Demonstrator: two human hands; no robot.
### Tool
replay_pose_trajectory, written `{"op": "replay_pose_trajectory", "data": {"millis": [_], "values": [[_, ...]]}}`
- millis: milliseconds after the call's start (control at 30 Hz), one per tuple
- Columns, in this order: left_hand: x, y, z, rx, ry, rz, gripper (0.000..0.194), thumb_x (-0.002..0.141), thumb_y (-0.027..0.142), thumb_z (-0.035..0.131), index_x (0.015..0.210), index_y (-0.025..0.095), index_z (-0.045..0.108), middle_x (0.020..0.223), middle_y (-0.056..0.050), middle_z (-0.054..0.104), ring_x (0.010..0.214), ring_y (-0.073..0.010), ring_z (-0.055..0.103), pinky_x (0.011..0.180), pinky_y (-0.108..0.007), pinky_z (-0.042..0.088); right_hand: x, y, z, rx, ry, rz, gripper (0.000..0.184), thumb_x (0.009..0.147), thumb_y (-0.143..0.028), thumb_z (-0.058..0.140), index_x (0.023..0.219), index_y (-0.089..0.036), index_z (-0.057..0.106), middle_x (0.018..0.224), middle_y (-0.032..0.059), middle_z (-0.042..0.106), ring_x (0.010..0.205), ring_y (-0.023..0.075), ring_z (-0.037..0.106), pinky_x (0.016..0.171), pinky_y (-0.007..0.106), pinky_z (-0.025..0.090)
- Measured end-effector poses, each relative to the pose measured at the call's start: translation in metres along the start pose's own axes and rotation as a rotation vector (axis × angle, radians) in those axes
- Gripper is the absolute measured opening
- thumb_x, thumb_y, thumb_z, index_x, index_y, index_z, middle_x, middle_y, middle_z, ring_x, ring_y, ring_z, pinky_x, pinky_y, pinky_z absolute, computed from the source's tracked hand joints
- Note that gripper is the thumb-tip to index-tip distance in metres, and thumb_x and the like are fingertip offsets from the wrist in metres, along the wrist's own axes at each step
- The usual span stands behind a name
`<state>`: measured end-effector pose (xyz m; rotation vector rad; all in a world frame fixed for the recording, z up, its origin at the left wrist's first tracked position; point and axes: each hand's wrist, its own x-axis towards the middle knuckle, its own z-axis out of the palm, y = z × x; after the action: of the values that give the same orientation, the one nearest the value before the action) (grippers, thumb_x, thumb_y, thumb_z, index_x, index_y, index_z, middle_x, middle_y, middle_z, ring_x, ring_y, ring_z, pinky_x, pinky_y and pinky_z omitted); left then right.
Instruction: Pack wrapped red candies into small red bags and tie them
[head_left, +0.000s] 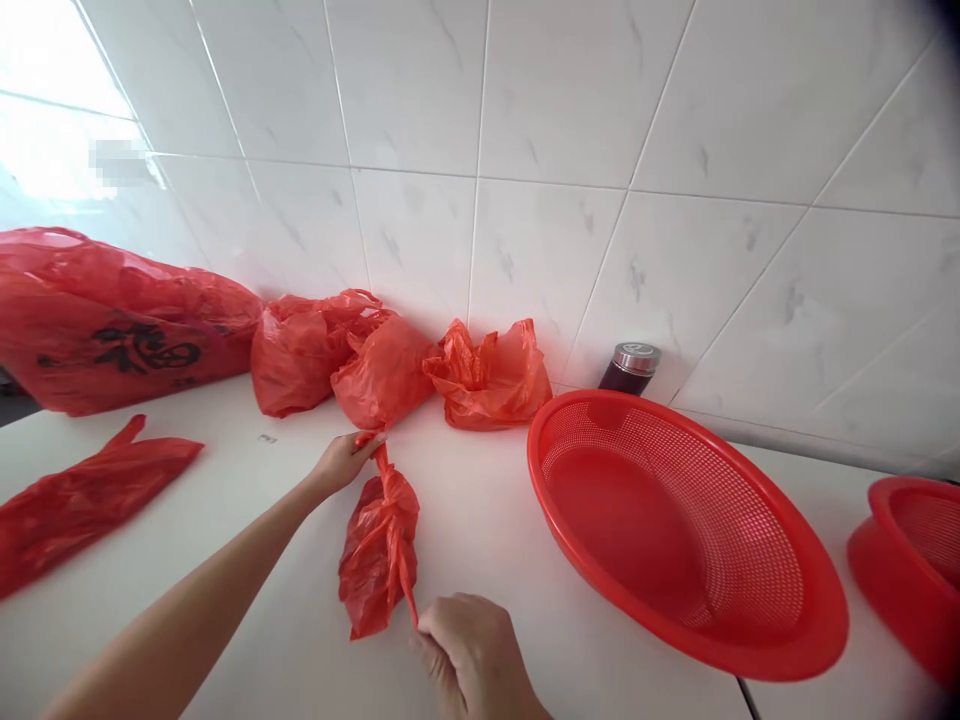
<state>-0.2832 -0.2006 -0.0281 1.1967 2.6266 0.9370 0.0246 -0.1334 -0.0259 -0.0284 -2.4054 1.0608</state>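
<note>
Bag (380, 555), red, twisted, on white table (277, 520), left of big red basket (637, 520). Left hand (346, 462) clamped on its far end, right hand (471, 645) pinching the near end; hands apart. Three filled red bags (401, 370) sit left of basket, along the wall. Dark jar (630, 368), metal lid, just behind basket.

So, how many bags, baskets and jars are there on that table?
Red bags: 6 (twisted bag, flat bag, big printed bag, three smaller bags by the wall)
Red baskets: 2, counting the cut-off shape at right as one
Jar: 1
Total: 9
</note>
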Motion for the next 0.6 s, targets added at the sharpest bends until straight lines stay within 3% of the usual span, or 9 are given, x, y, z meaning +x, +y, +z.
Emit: {"op": "replay_pose_trajectory", "data": {"millis": [67,167,267,333,367,433,500,533,600], "values": [[0.003,0.005,-0.012,0.014,-0.085,0.003,0.046,0.085,0.056,0.038,0.056,0.021,0.048,0.055,0.001,0.053,0.055,-0.0166,0.052,0.056,-0.027,0.043,-0.003,-0.001,0.000,0.088,0.054,0.027,0.026,0.090,-0.028,0.045,0.065,-0.022,0.043,0.054,-0.0038,0.044,0.049,0.0111,0.036,0.051,0.025,0.027],[-0.001,0.018,-0.033,0.069,-0.156,0.030,0.033,0.077,0.051,0.055,0.067,0.020,0.061,0.064,-0.001,0.063,0.057,-0.0190,0.058,0.056,-0.029,0.047,-0.011,-0.004,0.003,0.284,0.180,0.240,0.031,0.091,-0.039,0.046,0.065,-0.022,0.048,0.051,-0.0044,0.038,0.046,0.0104,0.033,0.047,0.025,0.024],[-0.015,0.041,-0.051,0.141,-0.012,0.079,0.031,0.083,0.045,0.051,0.100,0.022,0.063,0.104,-0.009,0.067,0.089,-0.0265,0.063,0.079,-0.039,0.049,-0.013,-0.005,0.002,0.477,0.307,0.481,0.036,0.091,-0.051,0.044,0.069,-0.022,0.049,0.050,-0.0053,0.034,0.045,0.0106,0.032,0.045,0.024,0.023],[-0.030,0.063,-0.056,0.175,0.040,0.244,0.030,0.089,0.041,0.045,0.108,0.026,0.062,0.123,-0.010,0.060,0.112,-0.0285,0.054,0.097,-0.045,0.040,-0.010,-0.004,-0.003,0.607,0.377,0.568,0.038,0.089,-0.056,0.046,0.072,-0.022,0.049,0.050,-0.0050,0.039,0.046,0.0109,0.034,0.046,0.024,0.026],[-0.039,0.074,-0.055,0.182,-0.008,0.366,0.029,0.090,0.041,0.046,0.109,0.028,0.064,0.126,-0.008,0.059,0.118,-0.0278,0.050,0.102,-0.045,0.036,-0.008,-0.003,-0.007,0.670,0.402,0.593,0.038,0.088,-0.057,0.049,0.073,-0.022,0.050,0.051,-0.0044,0.042,0.047,0.0107,0.035,0.046,0.024,0.027],[-0.057,0.092,-0.050,0.165,-0.265,0.585,0.028,0.088,0.041,0.053,0.113,0.035,0.064,0.126,-0.004,0.060,0.118,-0.0251,0.051,0.103,-0.040,0.036,-0.006,0.000,-0.014,0.787,0.431,0.625,0.037,0.086,-0.056,0.052,0.073,-0.022,0.050,0.055,-0.0032,0.048,0.047,0.0098,0.035,0.047,0.024,0.028],[-0.071,0.101,-0.040,0.153,-0.501,0.651,0.036,0.086,0.041,0.058,0.122,0.039,0.059,0.122,-0.003,0.063,0.112,-0.0235,0.055,0.099,-0.037,0.040,-0.005,0.004,-0.020,0.899,0.429,0.636,0.036,0.086,-0.054,0.055,0.074,-0.021,0.051,0.059,-0.0028,0.049,0.048,0.0090,0.035,0.048,0.023,0.029],[-0.075,0.101,-0.034,0.169,-0.545,0.641,0.038,0.086,0.041,0.058,0.124,0.038,0.057,0.119,-0.003,0.064,0.108,-0.0235,0.057,0.096,-0.037,0.041,-0.005,0.006,-0.021,0.952,0.417,0.639,0.035,0.085,-0.054,0.057,0.074,-0.021,0.051,0.060,-0.0028,0.049,0.048,0.0087,0.035,0.048,0.023,0.030],[-0.081,0.094,-0.027,0.252,-0.506,0.613,0.032,0.089,0.039,0.052,0.119,0.032,0.059,0.107,-0.005,0.067,0.097,-0.0238,0.059,0.093,-0.038,0.041,-0.006,0.010,-0.022,1.037,0.398,0.658,0.034,0.084,-0.053,0.059,0.076,-0.021,0.052,0.060,-0.0036,0.046,0.049,0.0082,0.034,0.049,0.023,0.030]]}}
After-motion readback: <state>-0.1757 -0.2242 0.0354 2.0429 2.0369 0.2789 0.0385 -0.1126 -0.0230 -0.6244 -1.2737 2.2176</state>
